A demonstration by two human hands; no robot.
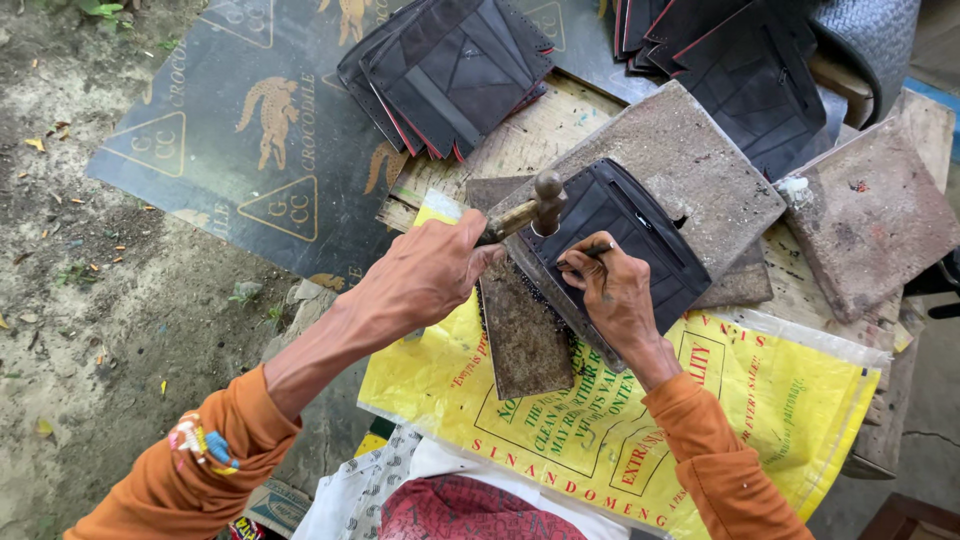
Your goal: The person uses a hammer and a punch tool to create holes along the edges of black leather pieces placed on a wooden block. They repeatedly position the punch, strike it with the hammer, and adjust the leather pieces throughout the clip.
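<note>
one dark stitched wallet piece [625, 232], flat, ribbed with slots.

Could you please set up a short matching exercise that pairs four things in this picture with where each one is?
Things:
1. hammer
2. thin punch tool
3. dark wallet piece
4. yellow printed sack

Places:
A. pinched in the right hand, its tip on the wallet piece
B. spread over the workbench, nearest the person
C. gripped in the left hand
D. lying on the grey stone slab

Pairs: 1-C, 2-A, 3-D, 4-B
</note>
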